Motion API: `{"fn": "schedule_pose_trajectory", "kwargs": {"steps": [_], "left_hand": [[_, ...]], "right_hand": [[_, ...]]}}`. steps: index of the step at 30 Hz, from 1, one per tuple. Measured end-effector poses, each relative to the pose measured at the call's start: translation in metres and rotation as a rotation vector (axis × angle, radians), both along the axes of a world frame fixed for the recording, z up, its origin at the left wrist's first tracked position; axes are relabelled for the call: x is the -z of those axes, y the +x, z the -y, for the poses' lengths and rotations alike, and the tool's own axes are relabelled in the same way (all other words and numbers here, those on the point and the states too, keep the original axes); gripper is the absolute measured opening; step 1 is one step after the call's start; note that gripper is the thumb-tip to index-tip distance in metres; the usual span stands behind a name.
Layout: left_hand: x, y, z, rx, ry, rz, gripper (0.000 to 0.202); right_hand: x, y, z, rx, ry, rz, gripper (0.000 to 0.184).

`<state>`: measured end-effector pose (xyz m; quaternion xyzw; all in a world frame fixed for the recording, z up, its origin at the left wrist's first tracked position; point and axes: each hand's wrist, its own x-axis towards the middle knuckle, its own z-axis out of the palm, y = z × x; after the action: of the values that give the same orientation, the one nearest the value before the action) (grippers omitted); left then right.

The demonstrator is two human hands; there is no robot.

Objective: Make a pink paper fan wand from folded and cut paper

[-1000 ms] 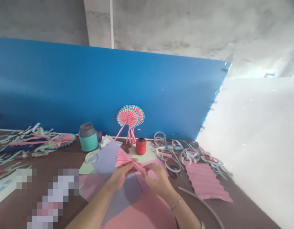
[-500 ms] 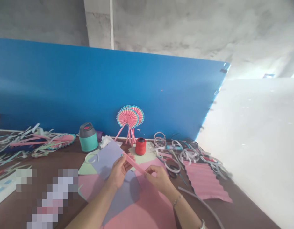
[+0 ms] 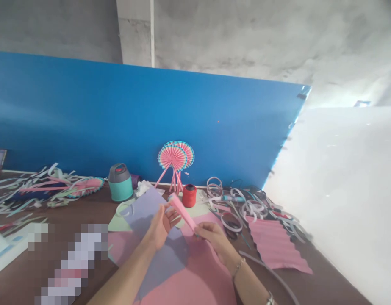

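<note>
A pleated pink paper strip (image 3: pixel 184 213) slants over the sheets, its upper end loosened and showing a pale blue edge. My right hand (image 3: pixel 212 239) pinches the lower end between thumb and fingers. Close by the strip's upper left side, my left hand (image 3: pixel 160 226) is turned palm inward with its fingers apart; whether a fingertip touches the paper is hard to make out. Beneath both hands lie a lilac sheet (image 3: pixel 163 264), a large pink sheet (image 3: pixel 195 281) and pale green paper (image 3: pixel 117 223).
Finished round pink fans (image 3: pixel 173 157) lean against the blue partition (image 3: pixel 87 114). Nearby stand a red thread spool (image 3: pixel 189 196) and a teal and grey container (image 3: pixel 120 184). Paper strips pile at left (image 3: pixel 52 186) and right (image 3: pixel 252 207). A pleated pink sheet (image 3: pixel 276 245) lies at right.
My left hand's fingers have come off the strip's upper end and spread apart. That end now looks wider and has tilted upward. My right hand keeps its pinch.
</note>
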<state>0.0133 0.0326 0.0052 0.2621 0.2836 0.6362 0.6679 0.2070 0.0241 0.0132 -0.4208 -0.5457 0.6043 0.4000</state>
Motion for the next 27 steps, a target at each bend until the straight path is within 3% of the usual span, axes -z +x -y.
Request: {"fn": "schedule_pose_trajectory", "kwargs": {"steps": [3, 6, 14, 19, 22, 27], "left_hand": [[-0.001, 0.005, 0.005, 0.196, 0.106, -0.042, 0.043], [-0.003, 0.011, 0.010, 0.281, 0.147, -0.079, 0.028], [-0.005, 0.016, 0.016, 0.293, 0.180, -0.128, 0.026], [-0.004, 0.015, 0.018, 0.312, 0.117, -0.100, 0.030], [-0.002, 0.014, 0.018, 0.293, 0.053, -0.060, 0.035], [0.001, 0.014, 0.016, 0.228, 0.043, -0.043, 0.026]], "right_hand": [[0.002, -0.002, 0.003, -0.052, -0.141, -0.231, 0.033], [0.008, -0.004, 0.004, -0.121, -0.248, -0.334, 0.034], [0.005, -0.007, 0.010, -0.257, -0.278, -0.266, 0.034], [0.006, -0.008, 0.009, -0.305, -0.300, -0.253, 0.028], [0.007, -0.009, 0.009, -0.319, -0.322, -0.237, 0.026], [0.007, -0.008, 0.009, -0.293, -0.327, -0.251, 0.027]]}}
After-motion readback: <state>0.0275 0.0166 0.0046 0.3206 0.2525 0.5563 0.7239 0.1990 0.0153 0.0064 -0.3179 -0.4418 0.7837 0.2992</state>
